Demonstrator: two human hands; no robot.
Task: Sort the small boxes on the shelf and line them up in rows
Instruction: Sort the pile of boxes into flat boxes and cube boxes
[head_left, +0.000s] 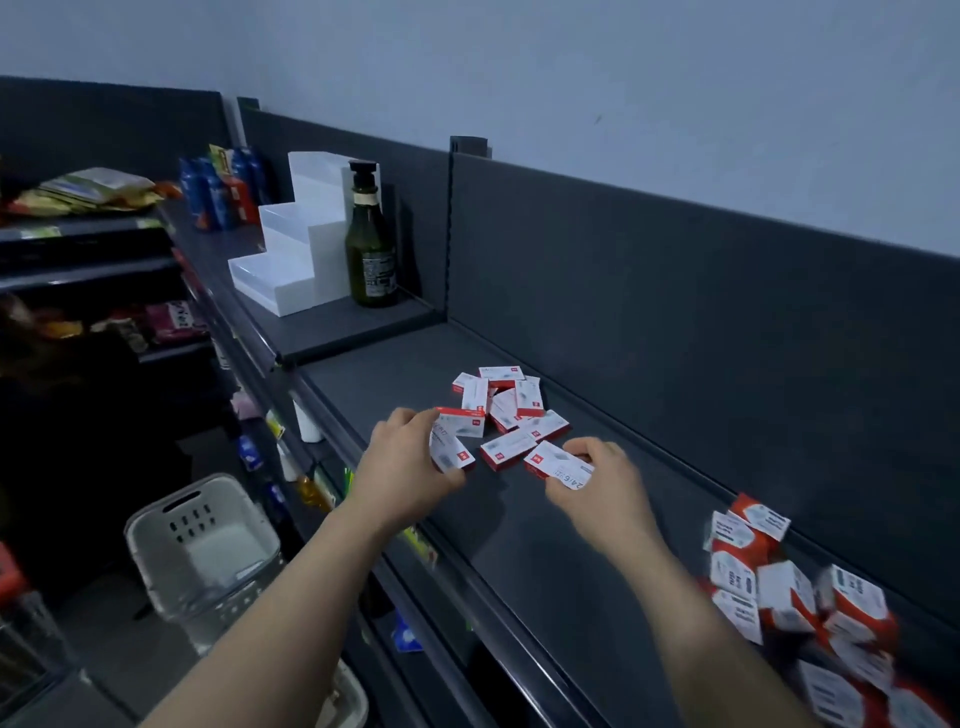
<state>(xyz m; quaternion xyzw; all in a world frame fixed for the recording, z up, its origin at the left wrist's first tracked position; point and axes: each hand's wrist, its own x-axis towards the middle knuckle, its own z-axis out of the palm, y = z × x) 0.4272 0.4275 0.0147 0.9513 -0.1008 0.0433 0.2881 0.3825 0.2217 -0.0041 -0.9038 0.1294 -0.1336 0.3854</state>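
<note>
Red-and-white small boxes (506, 410) — heaped, unaligned — on dark shelf (519, 519).

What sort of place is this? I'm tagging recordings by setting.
Most likely a small shop aisle. Dark metal shelving carries many identical red-and-white small boxes, packaged snacks fill neighbouring shelves, and a plastic shopping basket stands on the floor below.

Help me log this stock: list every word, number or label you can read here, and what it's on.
"24/6": on the white side of the small box in the right hand.
Box in the left hand: print blurred, unreadable.
Loose boxes in the middle pile: red logo square, text too small.
Boxes at right: labels blurred.
Green bottle: label too small.
</note>
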